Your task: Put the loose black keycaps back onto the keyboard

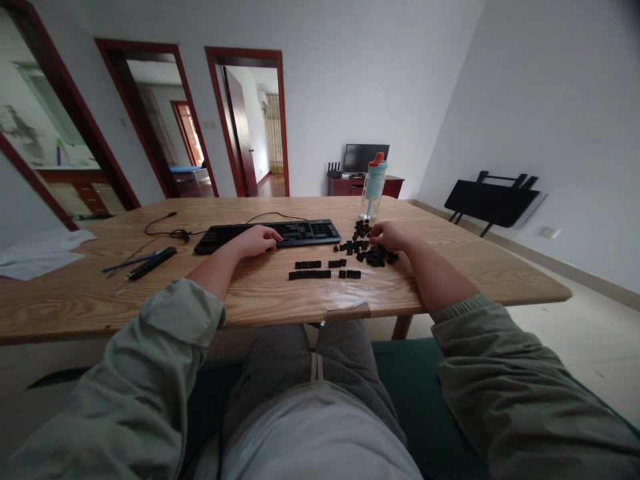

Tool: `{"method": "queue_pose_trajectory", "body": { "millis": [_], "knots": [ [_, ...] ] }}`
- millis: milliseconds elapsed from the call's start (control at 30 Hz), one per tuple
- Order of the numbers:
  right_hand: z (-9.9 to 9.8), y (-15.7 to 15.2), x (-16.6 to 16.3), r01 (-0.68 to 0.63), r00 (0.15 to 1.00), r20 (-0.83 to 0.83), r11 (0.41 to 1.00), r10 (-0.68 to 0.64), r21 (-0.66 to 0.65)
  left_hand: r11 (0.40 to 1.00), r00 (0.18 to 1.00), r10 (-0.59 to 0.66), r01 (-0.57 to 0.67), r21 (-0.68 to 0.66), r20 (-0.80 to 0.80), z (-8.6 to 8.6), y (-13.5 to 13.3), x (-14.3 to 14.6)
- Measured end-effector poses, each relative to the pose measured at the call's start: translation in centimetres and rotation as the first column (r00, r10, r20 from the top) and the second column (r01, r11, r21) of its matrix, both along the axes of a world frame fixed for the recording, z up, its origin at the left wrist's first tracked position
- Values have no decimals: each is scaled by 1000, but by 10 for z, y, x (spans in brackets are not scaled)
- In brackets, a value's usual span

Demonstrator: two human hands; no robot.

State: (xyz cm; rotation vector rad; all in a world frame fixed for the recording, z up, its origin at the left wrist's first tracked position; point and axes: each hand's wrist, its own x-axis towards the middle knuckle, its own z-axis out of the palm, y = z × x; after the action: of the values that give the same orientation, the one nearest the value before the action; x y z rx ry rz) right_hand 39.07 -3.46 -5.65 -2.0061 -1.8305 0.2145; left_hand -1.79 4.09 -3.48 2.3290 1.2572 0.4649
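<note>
Fingers curl, grips unclear — left hand over the long black keyboard, right hand at small black keycaps one careless sweep could spill off the wooden table's near edge.

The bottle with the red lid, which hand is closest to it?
The right. The right hand is just on the near side of the bottle, at the loose black keys. The left hand is farther away, off to the left at the keyboard.

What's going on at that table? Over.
Left hand at keyboard. Right hand at loose black keycaps, grip unclear. Bottle upright beyond them.
</note>
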Motion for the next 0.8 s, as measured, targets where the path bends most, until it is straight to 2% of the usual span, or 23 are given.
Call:
{"method": "queue_pose_trajectory", "body": {
  "millis": [133,333,467,600,800],
  "knots": [
    [7,-2,6,-7,998,-58,1000,8,19,1000,1000,17,-16,6,-22,2,-2,1],
    [23,-20,-1,-25,966,-258,996,2,-85,999,999,5,-3,41,-45,3,-3,1],
    [25,-24,-7,-75,935,-353,992,34,-102,999,999,4,-3,37,-42,3,-3,1],
    [23,-21,-5,-90,930,-364,991,49,-97,999,999,8,-6,43,-36,3,-4,1],
    [20,-18,3,-95,956,-284,993,73,-66,999,999,13,-10,48,-45,5,-6,1]
  ]
}}
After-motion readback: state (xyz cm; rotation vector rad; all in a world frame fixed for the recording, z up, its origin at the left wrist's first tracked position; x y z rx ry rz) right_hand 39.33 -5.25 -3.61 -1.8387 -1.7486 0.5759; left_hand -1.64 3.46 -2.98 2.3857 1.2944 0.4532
